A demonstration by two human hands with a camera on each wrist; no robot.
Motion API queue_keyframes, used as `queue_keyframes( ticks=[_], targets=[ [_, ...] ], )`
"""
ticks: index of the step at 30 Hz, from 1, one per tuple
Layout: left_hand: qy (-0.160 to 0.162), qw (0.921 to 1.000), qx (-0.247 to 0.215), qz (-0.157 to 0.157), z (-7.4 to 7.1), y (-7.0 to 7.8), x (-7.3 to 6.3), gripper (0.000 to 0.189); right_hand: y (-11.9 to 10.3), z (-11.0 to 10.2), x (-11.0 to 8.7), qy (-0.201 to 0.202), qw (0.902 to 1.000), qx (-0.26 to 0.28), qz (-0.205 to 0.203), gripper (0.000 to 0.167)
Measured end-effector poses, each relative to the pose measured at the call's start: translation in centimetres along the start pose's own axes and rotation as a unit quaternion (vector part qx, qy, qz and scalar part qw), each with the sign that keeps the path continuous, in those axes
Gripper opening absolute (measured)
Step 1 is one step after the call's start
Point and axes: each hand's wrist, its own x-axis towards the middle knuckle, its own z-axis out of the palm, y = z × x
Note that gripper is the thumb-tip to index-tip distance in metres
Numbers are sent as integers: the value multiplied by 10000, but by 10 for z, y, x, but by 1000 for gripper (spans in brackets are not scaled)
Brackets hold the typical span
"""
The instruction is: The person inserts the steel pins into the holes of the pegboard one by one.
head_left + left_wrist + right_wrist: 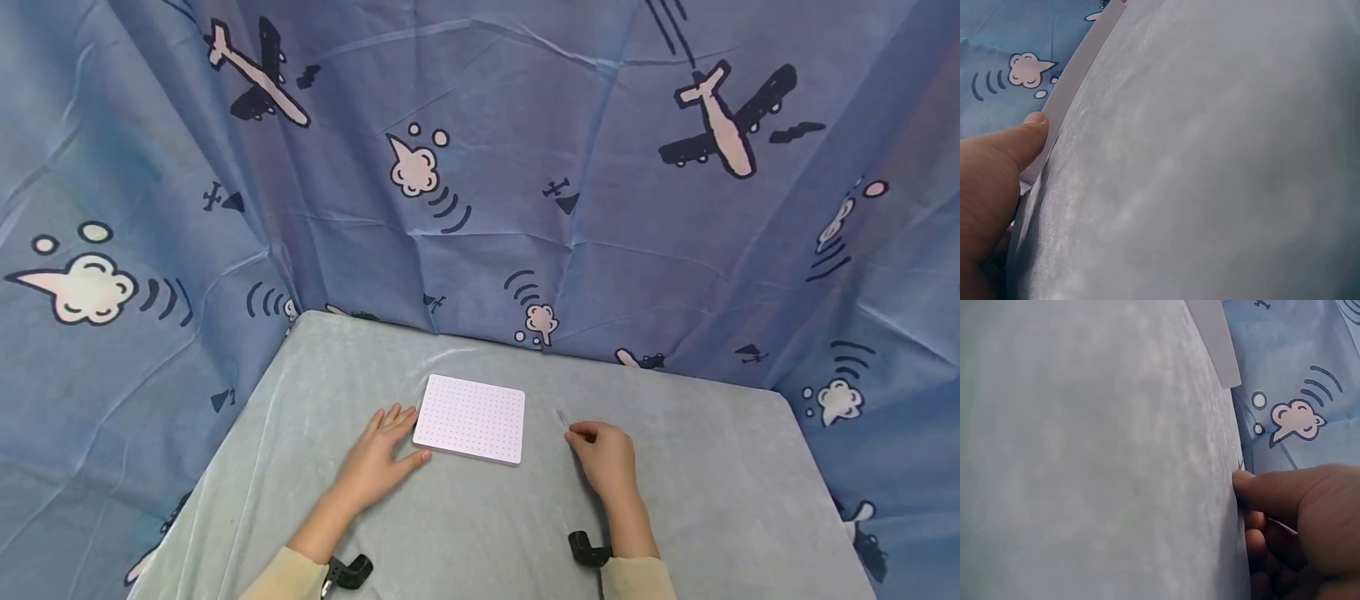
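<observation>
A white rectangular board (470, 417) with a grid of small dots lies on the cloth-covered table. My left hand (381, 460) is spread at its left corner, with the fingers along the left edge and the thumb at the front edge. In the left wrist view that thumb rests against the side of the board (1079, 75). To the right of the board, my right hand (606, 458) pinches a thin silvery piece (562, 419) with two slim prongs between thumb and forefinger. Its rear part is hidden in the fingers, low over the cloth.
Pale grey-green cloth (720, 467) covers the table. Blue curtains (480, 108) printed with planes and clouds hang along the back and both sides. A black wrist mount (588, 550) sits by the right wrist and another mount (349, 573) by the left.
</observation>
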Motion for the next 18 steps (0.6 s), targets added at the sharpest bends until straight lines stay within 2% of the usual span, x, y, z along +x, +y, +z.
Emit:
queue_keyframes(
  ticks=[10, 18],
  targets=[
    [122, 9999, 30, 48, 4, -1, -2, 80, -2, 1, 0, 141, 9998, 9, 137, 13],
    [93, 9999, 124, 69, 4, -2, -1, 88, 1, 0, 0, 132, 9983, 475, 315, 12]
  ],
)
